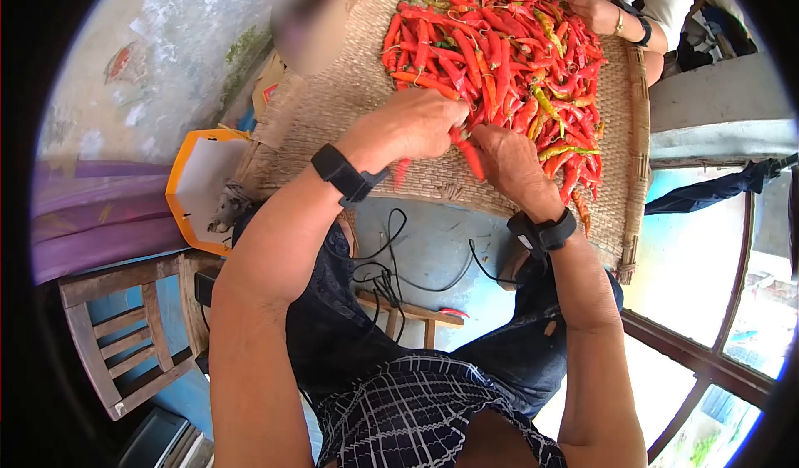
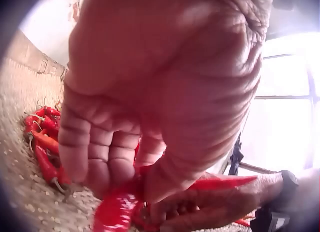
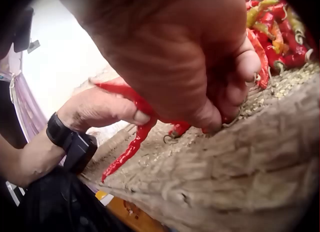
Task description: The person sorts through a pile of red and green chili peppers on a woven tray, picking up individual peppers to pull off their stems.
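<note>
Left hand point(image 1: 414, 125) and right hand point(image 1: 512, 161) both pinch chilies point(image 1: 468, 153) at the near edge of the tray point(image 1: 349, 93). Risk: loose pinch, chilies drop off tray edge.

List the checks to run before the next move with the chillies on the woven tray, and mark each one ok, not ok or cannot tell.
1. Left hand holds red chillies: ok; its fingers curl round them in the left wrist view.
2. Right hand grips a chilli: ok; a long red chilli runs between both hands.
3. Hands over the woven tray, not past its rim: ok.
4. Chilli pile within reach: ok; it lies just beyond both hands.
5. Second person's hand apart from these hands: ok; it sits at the pile's far edge.
6. Stem already off the held chilli: cannot tell; the fingers hide it.
</note>
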`<state>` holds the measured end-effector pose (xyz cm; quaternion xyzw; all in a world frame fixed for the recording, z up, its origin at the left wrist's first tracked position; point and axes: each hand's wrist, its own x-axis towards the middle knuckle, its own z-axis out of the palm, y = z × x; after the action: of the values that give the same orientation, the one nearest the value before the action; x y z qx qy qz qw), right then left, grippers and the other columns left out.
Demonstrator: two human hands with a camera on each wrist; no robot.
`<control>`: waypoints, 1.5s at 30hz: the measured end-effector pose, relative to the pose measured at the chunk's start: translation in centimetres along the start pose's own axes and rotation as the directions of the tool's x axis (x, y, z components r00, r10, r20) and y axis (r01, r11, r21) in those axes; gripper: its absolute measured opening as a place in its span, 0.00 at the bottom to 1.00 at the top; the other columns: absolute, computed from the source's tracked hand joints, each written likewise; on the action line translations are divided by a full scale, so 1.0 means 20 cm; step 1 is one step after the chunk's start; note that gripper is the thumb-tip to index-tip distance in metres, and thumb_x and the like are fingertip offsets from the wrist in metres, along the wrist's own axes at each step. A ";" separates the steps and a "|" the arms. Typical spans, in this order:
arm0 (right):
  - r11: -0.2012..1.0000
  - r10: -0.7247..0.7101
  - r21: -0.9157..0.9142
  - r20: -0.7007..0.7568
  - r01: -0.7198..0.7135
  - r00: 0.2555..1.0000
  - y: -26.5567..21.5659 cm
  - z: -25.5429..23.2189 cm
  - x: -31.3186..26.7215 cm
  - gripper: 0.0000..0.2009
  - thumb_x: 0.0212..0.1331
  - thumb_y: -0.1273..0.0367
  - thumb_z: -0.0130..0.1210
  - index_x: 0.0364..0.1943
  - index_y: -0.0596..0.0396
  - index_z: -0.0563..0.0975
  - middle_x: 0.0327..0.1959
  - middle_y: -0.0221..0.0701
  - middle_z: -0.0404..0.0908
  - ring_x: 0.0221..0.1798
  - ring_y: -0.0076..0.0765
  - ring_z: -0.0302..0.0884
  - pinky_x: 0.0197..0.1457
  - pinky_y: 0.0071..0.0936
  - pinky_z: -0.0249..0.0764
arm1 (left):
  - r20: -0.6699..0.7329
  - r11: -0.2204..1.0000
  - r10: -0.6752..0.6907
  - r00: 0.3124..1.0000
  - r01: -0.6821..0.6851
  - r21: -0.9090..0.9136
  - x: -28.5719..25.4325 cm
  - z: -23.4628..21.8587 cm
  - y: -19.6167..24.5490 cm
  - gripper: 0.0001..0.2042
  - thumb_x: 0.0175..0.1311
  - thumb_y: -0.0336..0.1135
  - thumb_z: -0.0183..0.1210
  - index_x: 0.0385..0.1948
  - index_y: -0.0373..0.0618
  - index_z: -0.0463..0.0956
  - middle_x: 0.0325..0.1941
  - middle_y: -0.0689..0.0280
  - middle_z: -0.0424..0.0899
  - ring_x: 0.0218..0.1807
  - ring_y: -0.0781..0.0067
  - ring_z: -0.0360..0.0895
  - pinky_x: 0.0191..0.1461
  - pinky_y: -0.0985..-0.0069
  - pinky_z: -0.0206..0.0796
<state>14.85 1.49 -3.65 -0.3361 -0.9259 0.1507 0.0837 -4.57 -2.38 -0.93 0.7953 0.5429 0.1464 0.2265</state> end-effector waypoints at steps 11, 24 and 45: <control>0.864 -0.102 0.484 0.435 -0.137 0.895 -0.03 -0.35 -0.01 0.08 0.49 0.70 0.55 0.32 0.59 0.74 0.20 0.33 0.75 0.25 0.31 0.75 0.27 0.28 0.67 | -0.350 0.725 -0.347 0.870 0.012 -0.689 0.07 -0.08 -0.04 0.12 0.51 0.38 0.55 0.31 0.39 0.72 0.27 0.57 0.78 0.30 0.68 0.76 0.37 0.70 0.66; 0.308 0.630 0.945 -0.117 -0.108 0.768 0.21 -0.39 0.04 0.17 0.60 0.65 0.51 0.49 0.61 0.72 0.31 0.31 0.80 0.26 0.19 0.71 0.27 0.18 0.67 | -0.060 0.421 -0.455 0.888 0.155 -0.894 0.07 -0.11 0.02 0.13 0.61 0.46 0.53 0.36 0.46 0.71 0.35 0.72 0.73 0.30 0.87 0.66 0.32 0.84 0.60; 0.880 0.425 -0.151 -0.168 -0.450 0.889 0.04 -0.01 0.25 0.28 0.47 0.52 0.59 0.41 0.64 0.69 0.33 0.48 0.78 0.39 0.50 0.78 0.40 0.42 0.74 | -0.065 0.557 -0.454 0.889 0.225 -0.799 0.11 0.02 0.01 0.15 0.61 0.43 0.53 0.41 0.41 0.69 0.33 0.67 0.76 0.35 0.79 0.73 0.35 0.79 0.66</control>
<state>11.49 5.37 -3.39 -0.5521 -0.8284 0.0565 0.0759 -3.43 -0.52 -1.22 0.4714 0.5957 0.4221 0.4947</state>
